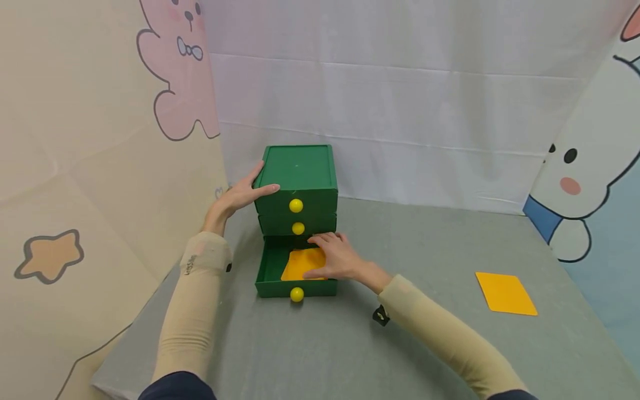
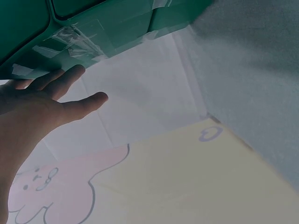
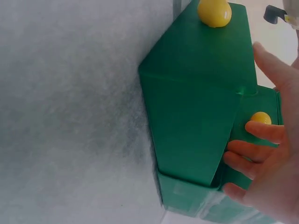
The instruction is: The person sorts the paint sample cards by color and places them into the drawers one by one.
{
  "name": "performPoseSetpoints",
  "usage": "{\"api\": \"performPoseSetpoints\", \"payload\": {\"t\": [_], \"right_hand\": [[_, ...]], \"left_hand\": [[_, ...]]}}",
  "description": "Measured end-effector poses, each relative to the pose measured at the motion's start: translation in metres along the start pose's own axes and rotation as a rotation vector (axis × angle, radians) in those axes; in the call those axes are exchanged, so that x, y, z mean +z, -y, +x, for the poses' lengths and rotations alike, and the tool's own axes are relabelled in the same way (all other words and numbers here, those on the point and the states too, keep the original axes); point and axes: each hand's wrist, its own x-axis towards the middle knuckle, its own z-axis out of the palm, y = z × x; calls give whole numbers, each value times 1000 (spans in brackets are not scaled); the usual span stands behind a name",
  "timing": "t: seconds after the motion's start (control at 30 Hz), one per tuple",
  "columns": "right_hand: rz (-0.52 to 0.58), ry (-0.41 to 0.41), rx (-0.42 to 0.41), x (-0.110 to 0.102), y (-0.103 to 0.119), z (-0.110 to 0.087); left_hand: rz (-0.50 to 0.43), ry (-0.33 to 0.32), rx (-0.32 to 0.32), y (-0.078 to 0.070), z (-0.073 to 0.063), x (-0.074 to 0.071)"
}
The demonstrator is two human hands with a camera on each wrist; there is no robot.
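Note:
A green cabinet [image 1: 300,166] of three stacked drawers with yellow ball knobs stands toward the back of the table. Its bottom drawer [image 1: 272,289] is pulled out, and a yellow-orange square sheet [image 1: 300,264] lies inside. My left hand [image 1: 240,194] rests against the cabinet's left side, thumb over the top's front edge; the left wrist view has its fingers along the taped green wall. Over the drawer's right part is my right hand [image 1: 340,258], thumb and fingers spread apart above the sheet. Whether it touches the sheet is hidden.
Another yellow-orange square sheet [image 1: 506,293] lies on the grey tabletop [image 1: 425,233] to the right. Behind the cabinet hangs a white curtain [image 1: 390,100]; a cream cloth [image 1: 100,144] with cartoon figures borders the left.

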Motion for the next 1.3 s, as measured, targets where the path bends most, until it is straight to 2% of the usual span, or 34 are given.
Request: {"api": "performPoseSetpoints", "payload": {"t": [0.1,0.2,0.33,0.43,0.53,0.67,0.77,0.87,0.97,1.07,1.13,1.23,1.3], "right_hand": [[58,-52,45,-9,-8,-13],[80,-147,111,-22,-26,-37],[0,-327,211,-42,-69,-87],[-110,-393,354,-58,-107,-133],[-197,-339,571,-73,-136,-180],[-197,-172,884,-87,-159,-231],[-178,-30,1077,-94,-169,-254],[-138,78,1192,-97,-174,-264],[-101,120,1244,-97,-175,-266],[-100,102,1250,-96,-175,-265],[-114,84,1244,-96,-174,-264],[-136,76,1184,-97,-174,-264],[-151,57,1108,-98,-171,-263]], "left_hand": [[-20,14,9,-11,-8,0],[-20,21,17,-14,-12,0],[-18,28,16,-5,-4,0],[-12,18,18,6,4,0],[3,3,17,13,10,-1],[14,-4,15,15,12,0],[8,-3,12,15,11,0],[4,-2,8,16,11,0],[5,-3,10,18,12,0],[6,-1,14,16,12,0],[5,6,11,9,7,0],[0,21,13,-5,-5,0],[8,21,16,-4,-3,1]]}}
